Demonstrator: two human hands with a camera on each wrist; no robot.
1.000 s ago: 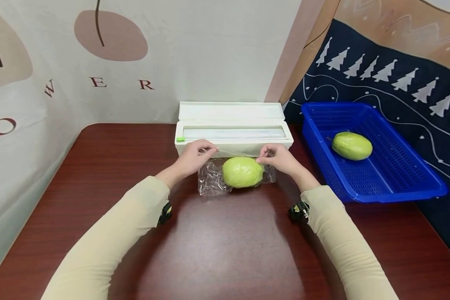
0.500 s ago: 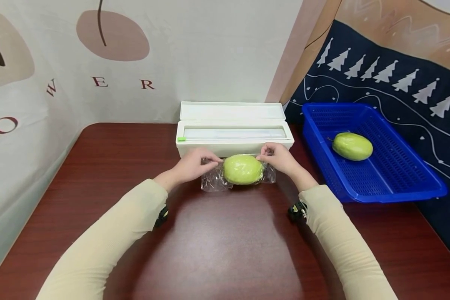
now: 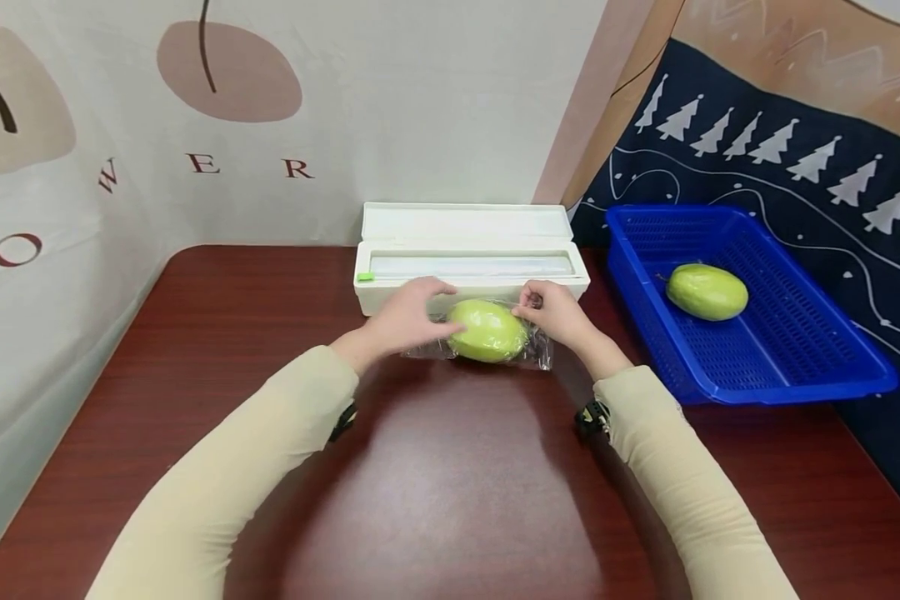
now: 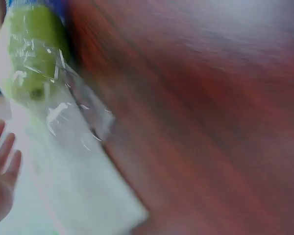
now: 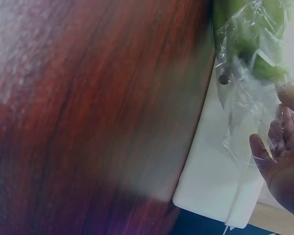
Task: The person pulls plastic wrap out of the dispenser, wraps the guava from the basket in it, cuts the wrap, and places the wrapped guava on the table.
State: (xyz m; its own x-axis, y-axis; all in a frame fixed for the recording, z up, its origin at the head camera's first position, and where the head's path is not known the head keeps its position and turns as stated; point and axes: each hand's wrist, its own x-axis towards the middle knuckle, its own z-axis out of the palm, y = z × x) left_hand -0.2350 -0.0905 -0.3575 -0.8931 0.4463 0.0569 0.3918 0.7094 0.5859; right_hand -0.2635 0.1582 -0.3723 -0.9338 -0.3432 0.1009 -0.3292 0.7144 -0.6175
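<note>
A yellow-green oval melon (image 3: pixel 487 332), covered in clear plastic wrap (image 3: pixel 542 348), sits in front of a white cling-film dispenser (image 3: pixel 471 271). Loose wrap sticks out at both ends of the melon. My left hand (image 3: pixel 412 317) is spread by the melon's left end, fingers above and thumb in front. In the left wrist view its fingers (image 4: pixel 4 154) are extended and hold nothing. At the right end, my right hand (image 3: pixel 558 315) pinches the wrap. The right wrist view shows film (image 5: pixel 250 112) running from the melon to those fingers.
The dispenser's lid (image 3: pixel 467 222) stands up at the back, and a green slider (image 3: pixel 365 277) sits at its left. A blue basket (image 3: pixel 795 392) on the right holds another melon (image 3: pixel 707 292). Brown wooden tabletop (image 3: pixel 450 492) stretches in front, with fabric hangings behind.
My left hand lowered from the film's far edge, let go, then spread and moved right to the melon. The melon shifted slightly toward the dispenser. My right hand stayed nearly in place.
</note>
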